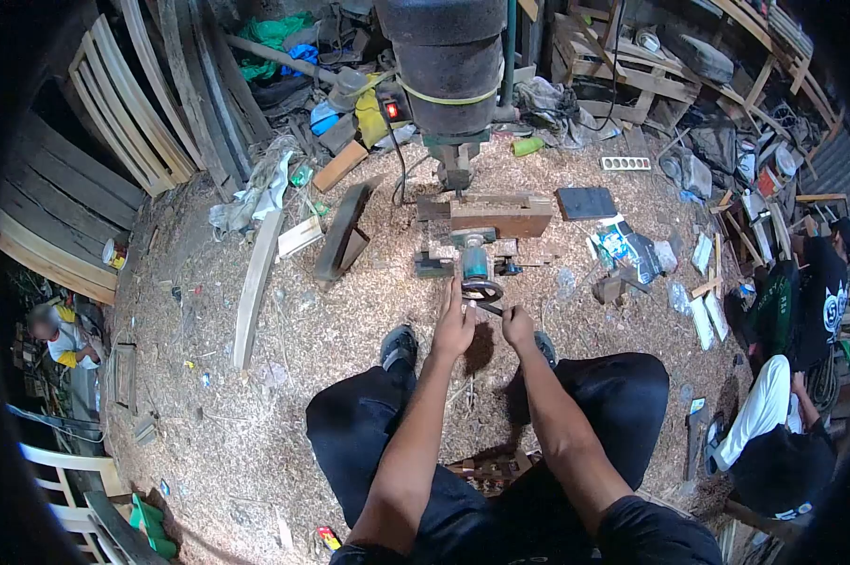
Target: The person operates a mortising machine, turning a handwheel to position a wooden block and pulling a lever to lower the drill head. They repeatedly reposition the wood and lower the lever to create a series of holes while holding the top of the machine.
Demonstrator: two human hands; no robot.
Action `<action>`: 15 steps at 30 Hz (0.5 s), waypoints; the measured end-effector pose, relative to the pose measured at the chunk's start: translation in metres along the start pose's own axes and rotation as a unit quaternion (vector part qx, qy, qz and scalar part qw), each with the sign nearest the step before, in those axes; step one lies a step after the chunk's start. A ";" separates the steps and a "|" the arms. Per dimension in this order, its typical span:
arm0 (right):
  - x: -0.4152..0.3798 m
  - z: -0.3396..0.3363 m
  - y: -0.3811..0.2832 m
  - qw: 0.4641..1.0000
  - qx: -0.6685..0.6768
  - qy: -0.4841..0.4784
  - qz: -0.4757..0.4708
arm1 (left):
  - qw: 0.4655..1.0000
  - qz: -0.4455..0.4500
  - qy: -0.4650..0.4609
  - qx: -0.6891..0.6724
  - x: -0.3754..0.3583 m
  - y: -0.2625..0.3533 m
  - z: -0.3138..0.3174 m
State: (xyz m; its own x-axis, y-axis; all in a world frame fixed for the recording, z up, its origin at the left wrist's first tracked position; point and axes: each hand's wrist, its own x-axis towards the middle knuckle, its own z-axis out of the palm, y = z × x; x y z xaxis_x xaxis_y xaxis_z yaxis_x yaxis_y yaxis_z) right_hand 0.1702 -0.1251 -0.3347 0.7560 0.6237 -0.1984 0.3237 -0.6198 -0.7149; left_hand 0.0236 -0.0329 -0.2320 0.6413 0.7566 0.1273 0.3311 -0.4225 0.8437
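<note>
A dark handwheel (482,290) sits on the near end of a green machine part (475,261). My left hand (454,323) lies against the wheel's left side with its fingers stretched forward. My right hand (516,327) is closed around a dark lever (490,308) at the wheel's lower right. Beyond the wheel, a wooden block (505,217) is clamped crosswise beneath the machine head (454,168). The large dark motor housing (444,56) stands above it.
Wood shavings cover the floor (340,414). Long boards (256,292) and a dark beam (342,235) lie left of the machine. A dark flat block (586,203) is at right. People (787,461) sit at far right; another person (65,337) is far left.
</note>
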 end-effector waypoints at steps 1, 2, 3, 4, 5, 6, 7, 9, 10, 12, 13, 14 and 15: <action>-0.002 0.002 0.000 1.000 0.015 0.000 -0.006 | 1.000 -0.012 -0.002 -0.006 0.001 0.002 -0.001; -0.006 0.005 0.000 0.996 0.009 0.057 -0.065 | 1.000 -0.024 -0.003 -0.013 0.002 0.004 -0.001; -0.007 0.000 -0.004 0.998 -0.005 0.040 -0.057 | 0.999 -0.037 -0.004 -0.019 0.002 0.006 -0.001; -0.008 -0.006 -0.008 0.998 -0.019 0.024 -0.050 | 0.999 -0.035 -0.001 -0.022 0.002 0.007 -0.001; -0.009 -0.011 -0.012 0.999 -0.033 0.007 -0.042 | 0.999 -0.033 0.002 -0.024 0.002 0.007 -0.001; -0.010 -0.015 -0.017 0.998 -0.043 -0.005 -0.038 | 0.999 -0.033 0.004 -0.026 0.002 0.009 -0.003; -0.012 -0.016 -0.025 0.998 -0.050 0.000 -0.048 | 0.998 -0.049 -0.001 -0.043 0.003 0.011 -0.006; -0.018 -0.014 -0.032 0.996 -0.067 0.009 -0.063 | 0.993 -0.086 -0.015 -0.081 0.002 0.010 -0.007; -0.019 -0.010 -0.035 0.995 -0.066 0.015 -0.075 | 0.995 -0.074 -0.010 -0.066 -0.001 0.008 -0.006; -0.024 -0.012 -0.042 0.996 -0.074 0.013 -0.056 | 0.998 -0.043 0.003 -0.038 0.001 0.004 -0.006; -0.024 -0.016 -0.048 0.996 -0.077 0.013 -0.048 | 0.999 -0.044 -0.003 -0.032 0.003 0.002 -0.005; -0.026 -0.021 -0.054 0.998 -0.062 -0.007 -0.024 | 0.999 -0.045 -0.008 -0.026 0.003 -0.001 -0.005; -0.024 -0.019 -0.053 0.998 -0.059 -0.006 -0.029 | 0.999 -0.048 -0.015 -0.018 0.003 -0.001 -0.007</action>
State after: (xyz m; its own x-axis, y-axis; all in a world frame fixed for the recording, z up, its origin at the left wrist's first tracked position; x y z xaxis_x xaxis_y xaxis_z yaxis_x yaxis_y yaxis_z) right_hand 0.1456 -0.1165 -0.2793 0.7267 0.6662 -0.1675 0.4332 -0.6336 -0.6410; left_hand 0.0201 -0.0267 -0.2281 0.6289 0.7769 0.0305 0.3666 -0.3309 0.8696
